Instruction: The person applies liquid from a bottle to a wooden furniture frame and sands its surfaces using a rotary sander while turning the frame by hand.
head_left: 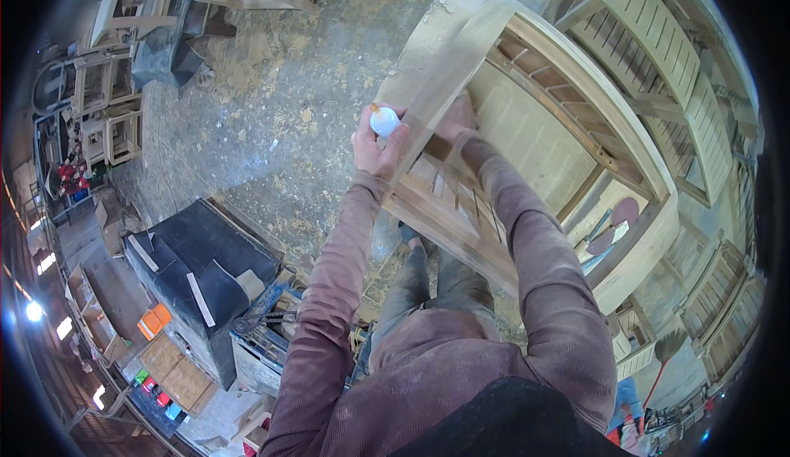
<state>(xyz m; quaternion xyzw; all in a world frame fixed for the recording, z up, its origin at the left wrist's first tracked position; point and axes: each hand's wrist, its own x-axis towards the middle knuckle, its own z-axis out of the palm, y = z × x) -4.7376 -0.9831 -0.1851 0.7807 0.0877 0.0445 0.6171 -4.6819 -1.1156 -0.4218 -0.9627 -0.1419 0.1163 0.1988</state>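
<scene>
At the lower middle of the frame the person's mauve sleeves rise from the bottom edge, and under them, at the lower left, a dark machine table stands with an orange box beside it. The floor is grey concrete, dusty and covered with sawdust, and it fills the centre and the upper left. In the centre and right of the frame stands a big unfinished wooden cabinet frame of pale wood, with slats inside it. More slatted wooden furniture is stacked at the upper right, and small wooden frames stand at the far left. A broom with a red handle leans at the lower right.

The left hand is raised in front of the near edge of the cabinet frame, just beside it. Its fingers are clenched around a small white glue bottle with an orange tip, which points to the upper left. The right hand lies on the inner side of the cabinet frame, near the bottle; whether its fingers grip the wood or only rest on it, I cannot tell.
</scene>
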